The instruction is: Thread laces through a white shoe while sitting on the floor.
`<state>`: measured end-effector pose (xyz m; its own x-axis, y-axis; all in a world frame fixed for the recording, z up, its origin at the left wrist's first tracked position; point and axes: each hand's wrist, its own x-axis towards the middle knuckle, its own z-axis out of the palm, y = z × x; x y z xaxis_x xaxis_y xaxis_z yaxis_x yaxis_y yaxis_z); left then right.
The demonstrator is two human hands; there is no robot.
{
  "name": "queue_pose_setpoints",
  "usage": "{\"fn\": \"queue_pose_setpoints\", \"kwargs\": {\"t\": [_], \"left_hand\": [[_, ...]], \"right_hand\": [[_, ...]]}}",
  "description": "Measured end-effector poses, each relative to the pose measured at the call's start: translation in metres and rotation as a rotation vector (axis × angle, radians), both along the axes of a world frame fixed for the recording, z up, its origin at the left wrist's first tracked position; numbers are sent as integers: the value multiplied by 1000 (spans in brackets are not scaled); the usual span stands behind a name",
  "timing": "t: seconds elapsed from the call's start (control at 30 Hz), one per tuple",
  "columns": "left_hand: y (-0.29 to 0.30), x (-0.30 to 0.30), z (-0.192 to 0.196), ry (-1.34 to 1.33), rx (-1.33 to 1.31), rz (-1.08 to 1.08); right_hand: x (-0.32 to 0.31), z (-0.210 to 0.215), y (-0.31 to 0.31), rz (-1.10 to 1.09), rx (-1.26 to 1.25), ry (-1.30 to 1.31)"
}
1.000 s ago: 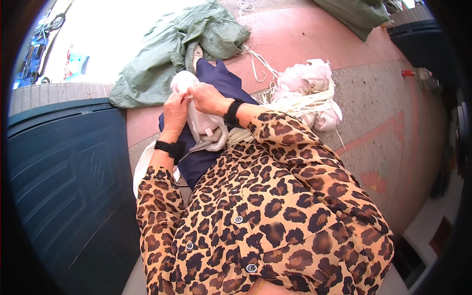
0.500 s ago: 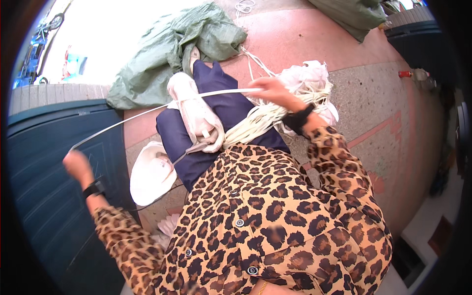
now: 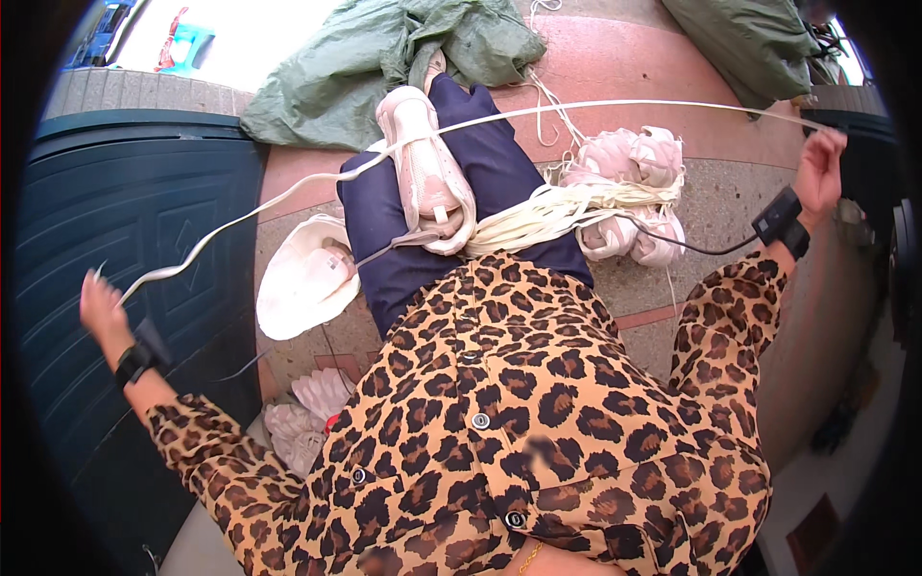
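Observation:
A pale pink sneaker (image 3: 432,178) lies across my lap, toe pointing away from me. One long cream shoelace (image 3: 624,104) passes across its front part and runs out to both sides. Far out on the left, my left hand (image 3: 103,307) is closed on one end of the lace. My right hand (image 3: 821,173), raised at the far right, pinches the other end. The left stretch of lace hangs in a loose wave, the right stretch is straighter. A thick bundle of cream laces (image 3: 538,219) rests over my right thigh.
Several pink shoes (image 3: 634,158) sit on the floor right of my legs. To the left is a white bowl-shaped item (image 3: 305,278), with more pink pieces (image 3: 298,422) behind it. Green sacks (image 3: 327,77) lie ahead. A dark panelled door (image 3: 125,211) stands close on the left.
My hands have moved wide apart; my right hand swung from above the shoe out to the far right, drawing the lace across. My left hand shifted slightly farther left.

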<state>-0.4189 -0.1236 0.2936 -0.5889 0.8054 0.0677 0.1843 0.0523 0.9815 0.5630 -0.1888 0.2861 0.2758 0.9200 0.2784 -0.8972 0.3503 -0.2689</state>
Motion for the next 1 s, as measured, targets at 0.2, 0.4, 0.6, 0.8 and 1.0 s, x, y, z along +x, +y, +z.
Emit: {"fn": "queue_pose_setpoints", "kwargs": {"t": [0.2,0.4,0.6,0.8,1.0], "left_hand": [[17,303,-76,-102,-373,-672],[28,441,-135,-90,-688,-899],[44,467,-155,-156,-810,-865],[41,474,-154,-304,-759,-776],[32,474,-155,-395,-667,-735]], "right_hand": [[-165,-48,78,-137,-603,-1258],[-310,-161,85,-78,192,-1897],[-349,-184,95,15,-46,-2071],[-360,-187,106,-79,20,-2352],[-364,-192,110,-141,5,-2250]]}}
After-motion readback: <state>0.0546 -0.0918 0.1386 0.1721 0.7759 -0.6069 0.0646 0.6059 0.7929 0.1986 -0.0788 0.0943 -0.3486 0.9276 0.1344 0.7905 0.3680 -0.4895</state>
